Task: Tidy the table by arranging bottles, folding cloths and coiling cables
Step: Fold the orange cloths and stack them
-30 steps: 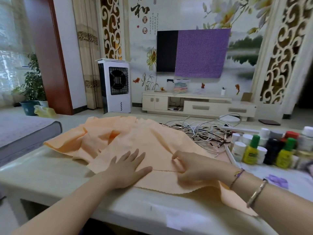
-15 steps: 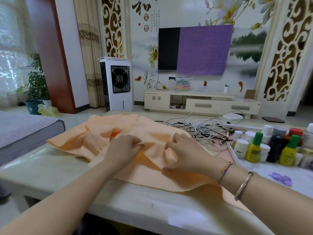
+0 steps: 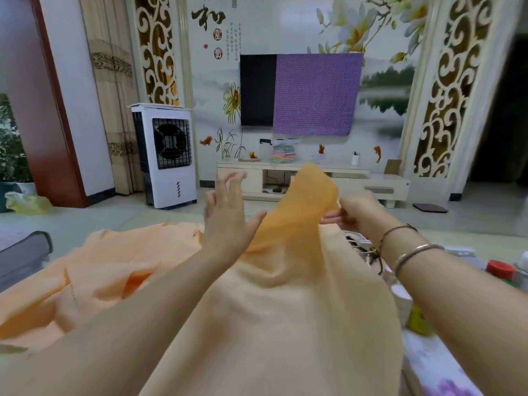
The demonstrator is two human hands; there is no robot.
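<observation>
While right hand (image 3: 357, 214) pinches raised orange cloth (image 3: 285, 295) corner, left hand (image 3: 225, 218) hovers beside it, fingers spread.

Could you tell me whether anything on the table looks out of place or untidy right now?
Yes: the peach-orange cloth lies rumpled and unfolded, its left part bunched in creases. The right hand pinches one corner up; the left hand is open beside it.

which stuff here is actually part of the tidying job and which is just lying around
Part of the job:
- orange cloth, lifted by the right hand; left hand open beside it
- cables, partly hidden by the cloth
- red-capped bottle at the right edge

Just lying about:
- air cooler
- TV with purple cover
- potted plant
- yellow bag on the floor
</observation>
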